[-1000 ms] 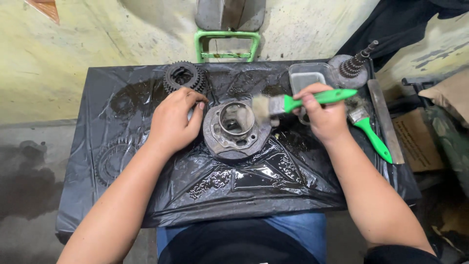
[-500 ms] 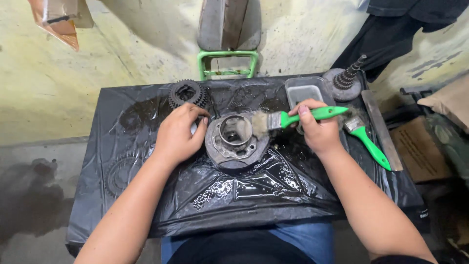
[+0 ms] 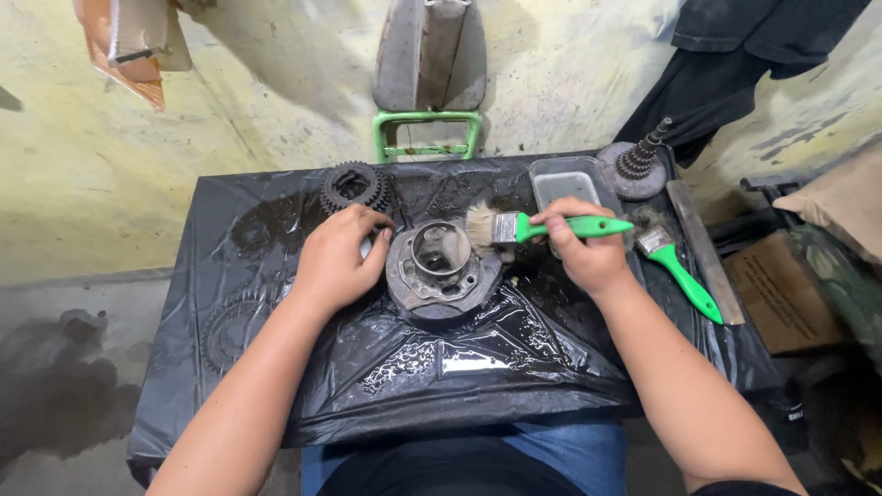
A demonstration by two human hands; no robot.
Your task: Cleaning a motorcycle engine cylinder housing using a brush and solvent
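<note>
A round grey metal hub (image 3: 439, 268) with a hollow centre lies in the middle of a table wrapped in wet black plastic sheet (image 3: 478, 367). My left hand (image 3: 338, 259) rests against the hub's left rim and steadies it. My right hand (image 3: 581, 246) grips a green-handled paintbrush (image 3: 542, 226); its pale bristles touch the hub's upper right edge.
A dark toothed gear (image 3: 353, 186) lies at the back left. A clear rectangular tray (image 3: 566, 186) and a geared shaft on a disc (image 3: 638, 163) stand at the back right. A second green brush (image 3: 678, 272) and a flat metal bar (image 3: 704, 250) lie on the right. Cardboard box (image 3: 770, 289) beside the table.
The view has drifted so the table sits lower in the picture. Both hands stay on the hub and the brush; the bristles remain at the hub's upper right edge.
</note>
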